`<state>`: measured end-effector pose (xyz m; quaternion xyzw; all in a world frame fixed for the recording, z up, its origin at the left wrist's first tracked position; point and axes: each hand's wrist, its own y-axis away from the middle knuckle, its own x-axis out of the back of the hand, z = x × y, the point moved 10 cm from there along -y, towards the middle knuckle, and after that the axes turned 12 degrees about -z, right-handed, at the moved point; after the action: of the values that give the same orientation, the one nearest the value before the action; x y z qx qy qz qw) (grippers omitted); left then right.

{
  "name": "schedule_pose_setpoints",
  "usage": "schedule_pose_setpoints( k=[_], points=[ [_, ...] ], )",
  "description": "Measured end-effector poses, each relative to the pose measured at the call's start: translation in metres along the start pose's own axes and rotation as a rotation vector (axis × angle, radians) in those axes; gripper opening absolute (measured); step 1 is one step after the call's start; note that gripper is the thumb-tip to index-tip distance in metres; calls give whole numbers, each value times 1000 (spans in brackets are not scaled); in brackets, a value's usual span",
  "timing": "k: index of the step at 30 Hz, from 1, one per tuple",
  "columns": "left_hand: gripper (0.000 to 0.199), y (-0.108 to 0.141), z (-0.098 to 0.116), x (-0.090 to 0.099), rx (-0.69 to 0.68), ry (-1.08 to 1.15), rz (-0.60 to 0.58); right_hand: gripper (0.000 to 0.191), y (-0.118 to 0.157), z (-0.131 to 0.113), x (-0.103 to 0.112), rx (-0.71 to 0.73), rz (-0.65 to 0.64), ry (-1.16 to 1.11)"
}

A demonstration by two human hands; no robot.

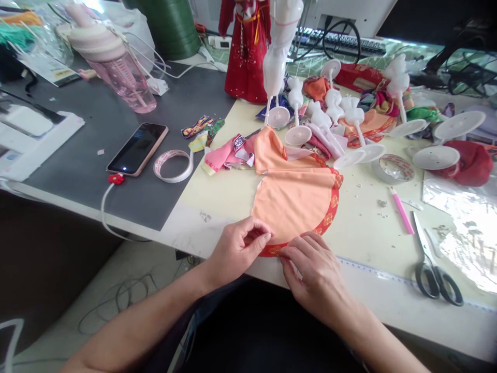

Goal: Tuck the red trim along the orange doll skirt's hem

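Observation:
A peach cloth piece (293, 199) with a curved red-and-gold border lies on the pale mat near the table's front edge. My left hand (244, 243) is at the cloth's lower left corner, thumb and fingertips pinched together; whatever sits between them is too small to make out. My right hand (310, 264) rests at the red border just to the right, its thumb and fingers closed on the cloth's edge. A short gap separates the two hands. Above, the cloth's upper part is folded and bunched beside pink and patterned scraps (233, 153).
Scissors (430, 269), a pink pen (402, 211) and a tape measure (378, 272) lie right. White doll stands (357, 122) and a red-robed figure (248, 57) are behind. Left are a tape roll (159, 168), phone (137, 148) and pink bottle (120, 72).

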<state>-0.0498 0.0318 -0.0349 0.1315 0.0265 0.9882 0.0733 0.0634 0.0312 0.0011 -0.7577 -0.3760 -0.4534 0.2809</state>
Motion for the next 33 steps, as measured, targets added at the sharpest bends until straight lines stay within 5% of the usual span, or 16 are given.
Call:
schedule_pose_setpoints(
  k=[33],
  points=[
    [8, 0, 1, 1, -17, -6, -6, 12, 8, 6, 1, -32, 73, 30]
  ],
)
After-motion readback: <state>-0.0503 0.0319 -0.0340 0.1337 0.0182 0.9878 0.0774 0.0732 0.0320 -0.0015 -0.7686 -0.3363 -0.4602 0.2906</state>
